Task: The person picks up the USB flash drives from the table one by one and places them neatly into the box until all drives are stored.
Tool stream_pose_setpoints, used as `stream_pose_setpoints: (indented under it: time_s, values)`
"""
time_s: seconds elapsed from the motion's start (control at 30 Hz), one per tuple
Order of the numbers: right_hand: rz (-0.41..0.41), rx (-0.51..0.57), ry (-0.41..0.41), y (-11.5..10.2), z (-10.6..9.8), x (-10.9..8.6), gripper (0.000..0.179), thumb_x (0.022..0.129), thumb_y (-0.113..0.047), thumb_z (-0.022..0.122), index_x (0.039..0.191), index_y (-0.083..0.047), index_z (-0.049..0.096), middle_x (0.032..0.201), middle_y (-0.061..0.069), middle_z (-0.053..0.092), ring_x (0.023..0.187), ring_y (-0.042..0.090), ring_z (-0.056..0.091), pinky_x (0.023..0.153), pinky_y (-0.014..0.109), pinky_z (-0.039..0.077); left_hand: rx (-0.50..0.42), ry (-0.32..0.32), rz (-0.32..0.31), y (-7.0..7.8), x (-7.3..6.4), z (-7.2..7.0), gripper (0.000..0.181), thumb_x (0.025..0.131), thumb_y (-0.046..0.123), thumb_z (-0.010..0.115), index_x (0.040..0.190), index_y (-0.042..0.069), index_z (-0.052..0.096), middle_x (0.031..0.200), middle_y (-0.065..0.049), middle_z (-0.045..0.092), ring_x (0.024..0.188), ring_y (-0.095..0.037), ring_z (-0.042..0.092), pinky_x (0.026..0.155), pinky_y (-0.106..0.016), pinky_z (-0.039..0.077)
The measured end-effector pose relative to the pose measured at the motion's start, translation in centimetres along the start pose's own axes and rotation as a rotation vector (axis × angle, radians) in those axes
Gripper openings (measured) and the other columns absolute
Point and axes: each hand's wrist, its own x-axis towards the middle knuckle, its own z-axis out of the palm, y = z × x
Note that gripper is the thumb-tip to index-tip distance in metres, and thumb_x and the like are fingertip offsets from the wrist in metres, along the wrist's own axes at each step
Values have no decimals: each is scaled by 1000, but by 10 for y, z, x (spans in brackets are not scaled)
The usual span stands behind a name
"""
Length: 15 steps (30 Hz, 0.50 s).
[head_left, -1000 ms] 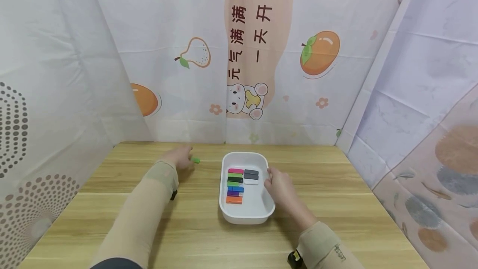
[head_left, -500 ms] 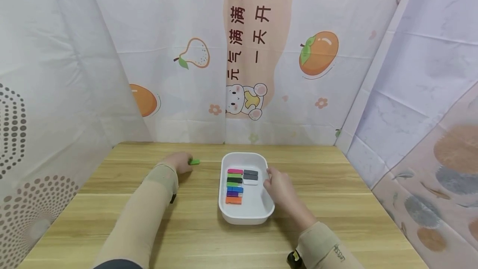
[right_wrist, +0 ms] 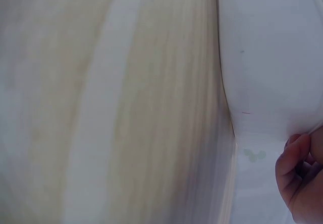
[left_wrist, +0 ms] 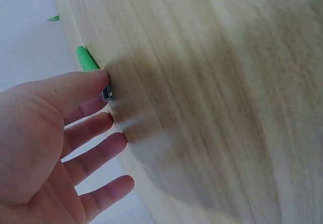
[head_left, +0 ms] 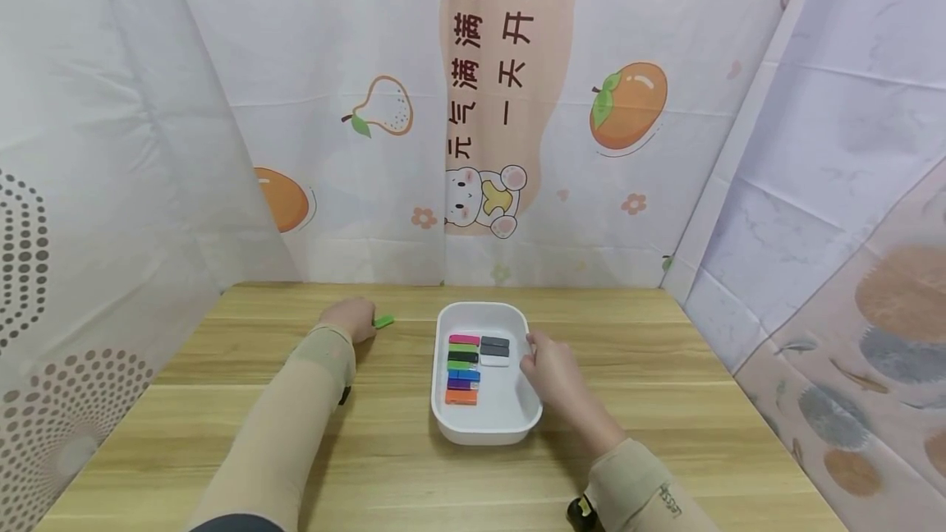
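At the far left of the table, my left hand (head_left: 349,319) pinches a green USB stick (head_left: 383,322) between thumb and index finger. The left wrist view shows the green body of the USB stick (left_wrist: 87,58) poking out past the thumb and its metal plug below; the other fingers are spread. My right hand (head_left: 554,368) grips the right rim of a white plastic bin (head_left: 510,413). Inside that bin, several USB sticks stand in a left column, from a pink one (head_left: 464,339) to an orange one (head_left: 461,397). Beside them lie two dark grey sticks (head_left: 494,346) and a white one (head_left: 494,360).
The wooden table (head_left: 384,466) ends at a printed white curtain (head_left: 369,204) along the back. More curtain hangs at the left and right sides. The bin stands near the table's middle, to the right of my left hand.
My left fingers have closed on the green USB stick, which has turned slightly and shifted a little left with the hand. The right hand keeps its hold on the bin's rim.
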Motion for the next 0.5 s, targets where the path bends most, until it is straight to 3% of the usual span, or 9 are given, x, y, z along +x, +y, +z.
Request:
stream_pose_setpoints:
  time_s: [0.33,0.5]
  values:
    - [14,9,-15,-3,-1,0,39,87,-4,65,124,7,63,68,2,57,57,14,52,50,27,45,-25,3,-10,-5,-6,-3,14,94,12,68,104,2,67,100,-11,65,88,-26,61,83,-50,53]
    - [27,20,-20,-2,-1,0,39,87,-3,64,124,8,63,66,1,56,55,13,51,49,27,45,-18,1,1,-10,-5,-3,8,94,12,66,98,5,66,93,-7,63,83,-24,58,79,-48,52]
